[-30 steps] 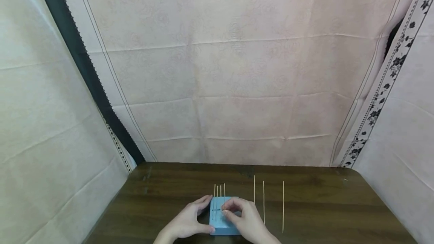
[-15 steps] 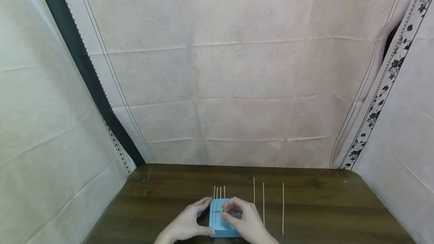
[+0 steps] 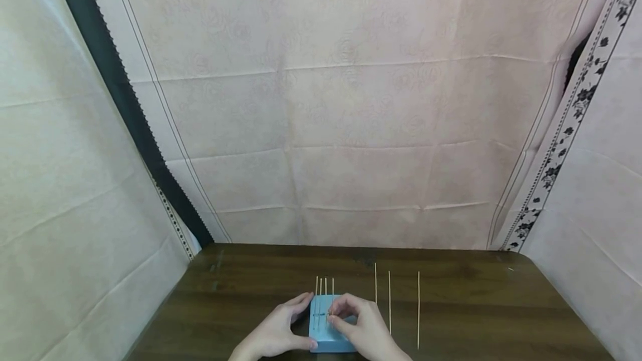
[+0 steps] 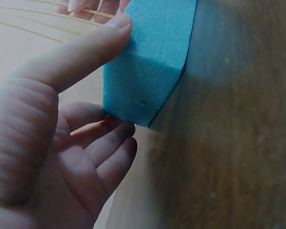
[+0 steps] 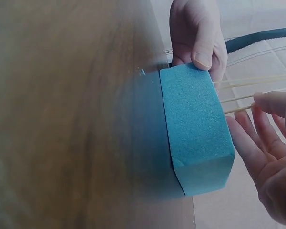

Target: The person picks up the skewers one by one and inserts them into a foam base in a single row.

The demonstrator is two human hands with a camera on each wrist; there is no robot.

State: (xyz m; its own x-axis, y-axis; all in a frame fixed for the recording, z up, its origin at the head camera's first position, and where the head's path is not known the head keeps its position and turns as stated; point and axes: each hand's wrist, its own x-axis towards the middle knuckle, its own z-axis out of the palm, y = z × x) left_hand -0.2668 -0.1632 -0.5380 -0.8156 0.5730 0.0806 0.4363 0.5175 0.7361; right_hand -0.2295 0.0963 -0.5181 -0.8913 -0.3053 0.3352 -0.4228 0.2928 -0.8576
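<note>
A light blue foam block (image 3: 321,334) sits on the dark wooden table with several thin wooden skewers (image 3: 321,288) standing in its top. My left hand (image 3: 278,325) grips the block's left side, thumb (image 4: 109,31) on the near face and fingers round toward the far corner. Over the right part of the block, my right hand (image 3: 363,322) pinches one thin wooden skewer (image 5: 239,110) between thumb and fingertips. That skewer's lower end meets the block's top in the right wrist view. The right hand covers part of the block in the head view.
Three loose skewers lie on the table to the right: one skewer (image 3: 375,283) partly behind the right hand, a second skewer (image 3: 389,299), and a third skewer (image 3: 418,311) farther right. Pale cloth (image 3: 376,127) hangs behind and at both sides of the table (image 3: 481,305).
The head view has tilted up slightly, so the table sits a little lower in it. Both hands keep their hold; the pinched skewer's top has shifted very slightly right.
</note>
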